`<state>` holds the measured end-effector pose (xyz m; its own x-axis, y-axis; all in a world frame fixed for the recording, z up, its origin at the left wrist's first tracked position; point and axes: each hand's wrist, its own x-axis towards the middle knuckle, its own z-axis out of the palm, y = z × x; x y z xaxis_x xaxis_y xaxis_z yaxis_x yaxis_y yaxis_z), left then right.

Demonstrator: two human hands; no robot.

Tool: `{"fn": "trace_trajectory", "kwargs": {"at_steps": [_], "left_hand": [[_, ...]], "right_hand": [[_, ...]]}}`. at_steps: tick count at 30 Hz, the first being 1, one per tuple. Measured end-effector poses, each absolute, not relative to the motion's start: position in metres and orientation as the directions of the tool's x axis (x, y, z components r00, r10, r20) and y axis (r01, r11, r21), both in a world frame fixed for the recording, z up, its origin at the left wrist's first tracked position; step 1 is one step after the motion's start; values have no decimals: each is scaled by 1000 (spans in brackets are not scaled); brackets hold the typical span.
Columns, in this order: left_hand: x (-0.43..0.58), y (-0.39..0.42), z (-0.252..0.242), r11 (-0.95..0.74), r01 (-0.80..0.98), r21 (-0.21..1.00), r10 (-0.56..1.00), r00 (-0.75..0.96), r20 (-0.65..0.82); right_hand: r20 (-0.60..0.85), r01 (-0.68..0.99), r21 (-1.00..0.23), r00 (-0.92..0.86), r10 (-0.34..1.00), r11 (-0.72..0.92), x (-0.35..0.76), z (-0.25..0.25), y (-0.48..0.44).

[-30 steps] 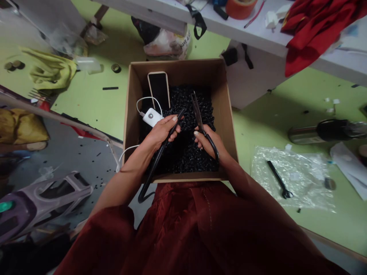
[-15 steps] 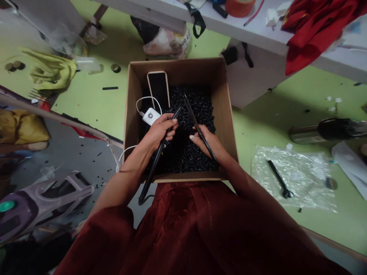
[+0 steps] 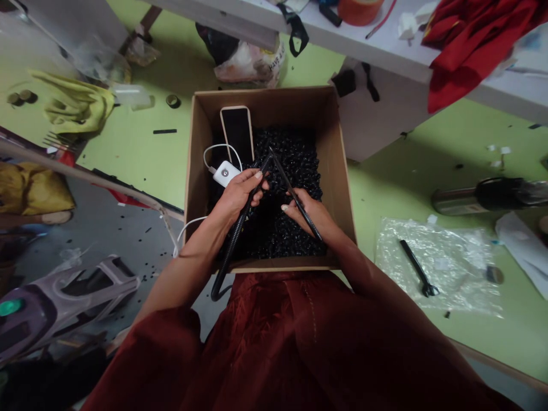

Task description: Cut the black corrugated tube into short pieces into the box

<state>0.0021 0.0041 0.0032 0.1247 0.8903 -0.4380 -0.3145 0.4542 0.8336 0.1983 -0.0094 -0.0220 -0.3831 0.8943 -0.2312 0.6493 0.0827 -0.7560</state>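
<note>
- Left hand point(image 3: 237, 197): closed, gripping black corrugated tube point(image 3: 233, 242).
- Right hand point(image 3: 307, 214): gripping thin black rod point(image 3: 294, 195).
- Both hands: above black pellets point(image 3: 291, 157) in cardboard box point(image 3: 265, 105), near phone point(image 3: 237, 132).

A white-topped bench point(image 3: 368, 54) runs across the far side, with a white cabinet point(image 3: 377, 125) beneath it and a red cloth point(image 3: 471, 57) bunched on top near a roll of orange tape point(image 3: 359, 8). Below the bench spreads a lime-green surface point(image 3: 406, 160), probably a tabletop though the warped view makes that hard to judge, dotted with small scraps. Farthest from the bench, at lower left, lies a grey floor point(image 3: 103, 228) flecked with black bits. The light is dim, with soft shadow under the bench
</note>
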Motion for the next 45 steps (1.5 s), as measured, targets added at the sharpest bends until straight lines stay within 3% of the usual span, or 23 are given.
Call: {"fn": "trace_trajectory", "kwargs": {"at_steps": [13, 29, 38, 45], "left_hand": [[4, 5, -2, 420, -184, 889, 907, 50, -418], [4, 5, -8, 428, -165, 889, 904, 80, -420], [5, 3, -8, 368, 20, 929, 929, 29, -369], [3, 1, -19, 317, 108, 942, 940, 94, -327]], "right_hand": [[-240, 685, -717, -417, 877, 129, 198, -26, -10], [-284, 704, -701, -422, 861, 114, 197, -22, -9], [-302, 717, -690, -404, 864, 94, 196, -24, -9], [-275, 703, -701, -423, 864, 121, 197, -26, -9]]}}
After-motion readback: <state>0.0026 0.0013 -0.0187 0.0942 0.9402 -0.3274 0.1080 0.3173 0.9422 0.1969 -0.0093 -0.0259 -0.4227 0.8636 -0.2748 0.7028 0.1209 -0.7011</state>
